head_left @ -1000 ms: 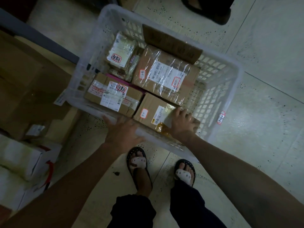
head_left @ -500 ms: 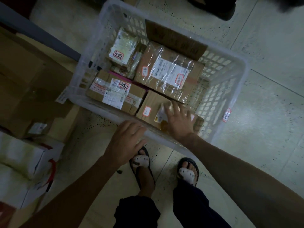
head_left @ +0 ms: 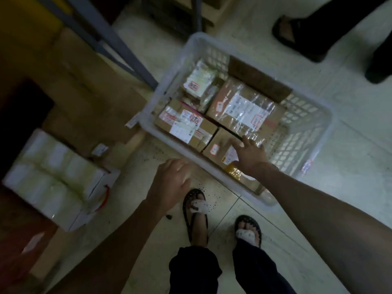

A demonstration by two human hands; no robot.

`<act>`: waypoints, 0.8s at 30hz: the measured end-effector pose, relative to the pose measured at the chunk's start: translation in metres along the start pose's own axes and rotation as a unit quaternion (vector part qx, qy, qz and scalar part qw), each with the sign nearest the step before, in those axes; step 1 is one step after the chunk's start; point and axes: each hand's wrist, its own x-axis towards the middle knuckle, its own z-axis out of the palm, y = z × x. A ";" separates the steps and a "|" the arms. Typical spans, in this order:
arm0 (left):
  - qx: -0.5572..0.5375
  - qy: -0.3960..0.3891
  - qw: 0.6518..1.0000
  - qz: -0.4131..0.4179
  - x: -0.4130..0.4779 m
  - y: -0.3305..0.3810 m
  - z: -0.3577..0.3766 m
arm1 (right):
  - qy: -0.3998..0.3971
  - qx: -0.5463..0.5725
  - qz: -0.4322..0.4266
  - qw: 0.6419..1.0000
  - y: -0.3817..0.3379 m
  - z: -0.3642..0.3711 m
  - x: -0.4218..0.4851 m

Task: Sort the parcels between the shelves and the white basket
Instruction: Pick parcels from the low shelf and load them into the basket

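At the bottom of the head view: two feet in black sandals on a pale tiled floor, dark trouser legs below them.

Left hand: over the floor, just beside the near wall of the white basket. Fingers loosely curled, holding nothing. Contact with the basket cannot be told.

Right hand: reaches over the near rim into the basket. Fingers spread and fairly straight, lying on top of the near-right cardboard parcel; not closed round it.

Basket contents, near to far:
- the near-right cardboard parcel, under the right hand, with a pale label and a yellow patch at its near end.
- labelled brown parcel at near left, touching the first along one side; white and red stickers on top.
- film-wrapped parcel, the largest, behind these two, a white label under clear film.
- small pale packet in the far-left corner, red-marked sticker on it.
- brown cardboard sheet standing along the far wall.

Left of the basket: white carton with a red strap, then brown cartons, then a grey shelf post running diagonally.

Far right, beyond the basket: another person's foot in a dark sandal.
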 end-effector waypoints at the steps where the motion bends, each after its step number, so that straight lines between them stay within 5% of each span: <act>1: -0.008 0.009 0.999 -0.043 -0.016 -0.004 -0.011 | 0.015 -0.007 -0.007 1.000 -0.006 -0.014 -0.012; 9: -0.077 0.135 0.947 -0.281 -0.170 0.021 -0.141 | 0.180 -0.033 -0.213 0.960 -0.155 -0.194 -0.157; 14: -0.117 0.273 0.868 -0.397 -0.284 0.044 -0.273 | 0.231 -0.051 -0.359 0.903 -0.286 -0.282 -0.302; 24: -0.075 0.436 0.744 -0.501 -0.551 0.067 -0.405 | 0.263 -0.085 -0.568 0.775 -0.471 -0.287 -0.545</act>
